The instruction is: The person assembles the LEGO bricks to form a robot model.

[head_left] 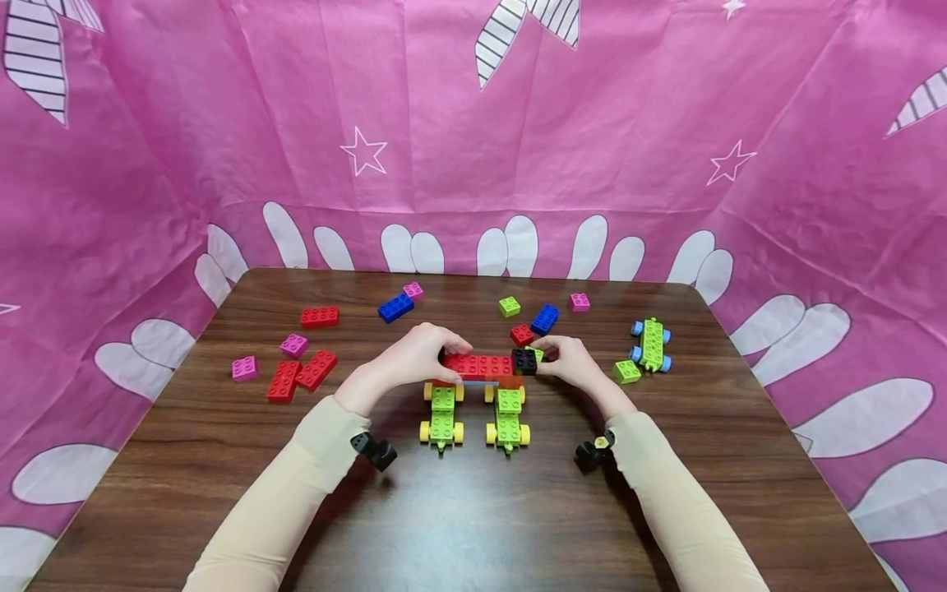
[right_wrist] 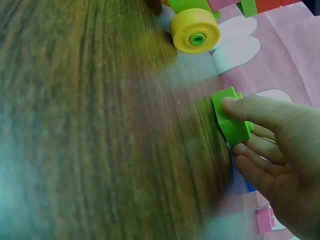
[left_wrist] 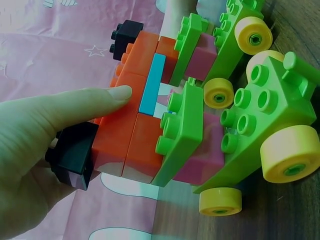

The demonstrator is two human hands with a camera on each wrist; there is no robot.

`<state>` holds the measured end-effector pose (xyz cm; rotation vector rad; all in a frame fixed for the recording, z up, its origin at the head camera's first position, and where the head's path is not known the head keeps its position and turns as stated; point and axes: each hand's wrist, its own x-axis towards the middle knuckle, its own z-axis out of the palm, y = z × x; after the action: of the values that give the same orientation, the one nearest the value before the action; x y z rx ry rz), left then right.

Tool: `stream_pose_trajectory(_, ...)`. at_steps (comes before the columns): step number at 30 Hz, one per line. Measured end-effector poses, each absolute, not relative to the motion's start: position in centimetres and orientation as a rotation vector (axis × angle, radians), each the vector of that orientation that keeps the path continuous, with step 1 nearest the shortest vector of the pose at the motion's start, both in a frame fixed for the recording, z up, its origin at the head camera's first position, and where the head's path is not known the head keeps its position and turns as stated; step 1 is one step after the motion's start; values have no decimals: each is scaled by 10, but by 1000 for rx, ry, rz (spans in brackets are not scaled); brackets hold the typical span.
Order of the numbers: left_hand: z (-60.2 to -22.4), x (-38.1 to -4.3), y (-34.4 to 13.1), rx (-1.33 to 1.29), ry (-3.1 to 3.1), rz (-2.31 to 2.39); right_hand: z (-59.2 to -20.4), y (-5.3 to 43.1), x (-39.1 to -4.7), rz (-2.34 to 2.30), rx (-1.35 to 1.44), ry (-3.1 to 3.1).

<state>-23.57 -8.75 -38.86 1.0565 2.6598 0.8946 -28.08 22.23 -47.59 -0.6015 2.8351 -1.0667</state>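
Two lime wheeled bases [head_left: 442, 423] with yellow wheels stand side by side, joined on top by a row of red bricks [head_left: 477, 365]. Pink bricks [left_wrist: 202, 155], lime bricks [left_wrist: 182, 132] and a blue strip [left_wrist: 153, 85] show beneath the red ones. A black brick [left_wrist: 75, 155] caps the left end, another black brick [head_left: 524, 362] the right. My left hand [head_left: 414, 355] grips the left end, thumb along the red side. Right of the build, my right hand [head_left: 573, 366] pinches a small lime brick [right_wrist: 232, 115], apart from the build and close to the tabletop.
Red bricks [head_left: 316, 370] and pink bricks [head_left: 244, 368] lie to the left. Behind are blue bricks [head_left: 395, 307], a lime brick [head_left: 509, 307] and a red brick [head_left: 521, 334]. A blue-wheeled lime base [head_left: 653, 345] and another lime brick [head_left: 626, 372] sit at right.
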Motion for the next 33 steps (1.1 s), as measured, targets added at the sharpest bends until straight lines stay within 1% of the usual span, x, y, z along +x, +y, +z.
stream_pose_trajectory(7,-389,-237,-90,1050,2669,879,-473,229,-275,-1086,-552,2847)
stream_pose_trajectory(14,-389,-237,-91,1042,2676,858,-462,235,-271,-1133,-549,2917)
stream_pose_trajectory(25,-387,-237,-93,1039,2678,851,-429,225,-260,-1285,-544,2970)
stream_pose_trajectory(33,-387,-236,-92,1020,2679,858,-403,206,-253,-1409,-640,2906)
